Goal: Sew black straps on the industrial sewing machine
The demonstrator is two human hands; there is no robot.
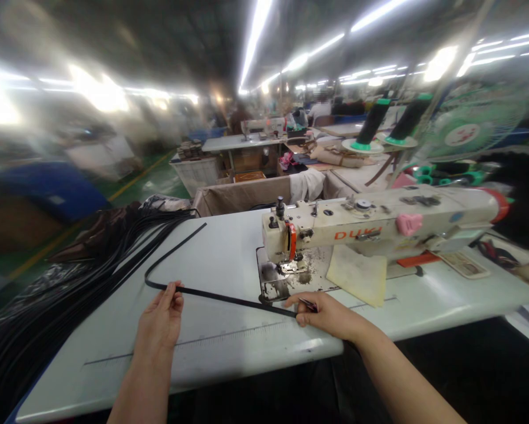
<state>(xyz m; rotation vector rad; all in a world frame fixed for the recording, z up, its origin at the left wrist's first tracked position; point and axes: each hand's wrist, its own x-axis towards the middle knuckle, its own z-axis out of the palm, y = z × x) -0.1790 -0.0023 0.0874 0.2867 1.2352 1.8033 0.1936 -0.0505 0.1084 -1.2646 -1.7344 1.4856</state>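
A narrow black strap (235, 299) stretches between my two hands above the white sewing table (220, 347). My left hand (162, 315) pinches it near a bend, and its free tail curves back and away across the tabletop. My right hand (321, 313) grips the strap's other end, just in front of the sewing machine's needle area. A small dark tool (308, 304), perhaps thread snips, is tucked in that same hand. The white sewing machine (357, 221) stands behind my right hand, with a yellowish cloth (359, 275) lying against its base.
A thick bundle of black straps (114, 277) hangs over the table's left side. Behind the table is a fabric-lined bin (242, 194). Two black thread cones (373, 125) and a green fan (463, 134) stand at the back right. A ruler scale (229, 333) runs along the front.
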